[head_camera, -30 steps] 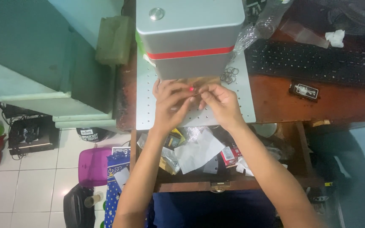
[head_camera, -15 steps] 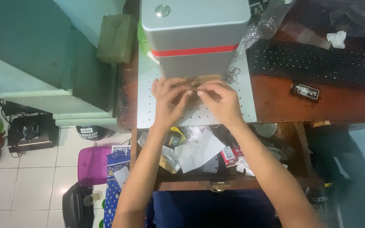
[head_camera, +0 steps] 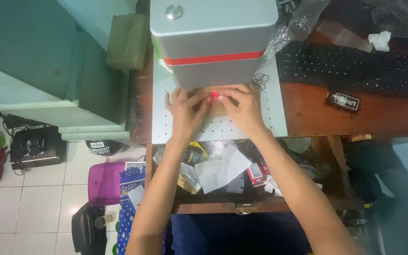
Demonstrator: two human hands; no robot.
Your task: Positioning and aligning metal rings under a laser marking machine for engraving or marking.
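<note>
Brown flat piece (head_camera: 216,105) sits on the perforated plate (head_camera: 275,120), just under the grey machine head (head_camera: 213,42). Your left hand (head_camera: 185,111) and right hand (head_camera: 244,108) pinch it, fingertips closed on its edges. Red dot (head_camera: 214,95) on top.

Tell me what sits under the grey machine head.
Under the grey machine head: a brownish flat piece with a red light dot, left hand and right hand touching it. Farther underneath is hidden.

Black keyboard (head_camera: 355,71) on wooden desk (head_camera: 355,115); purple bin (head_camera: 104,182) on tiled floor (head_camera: 34,208); open drawer (head_camera: 242,205) with papers.
</note>
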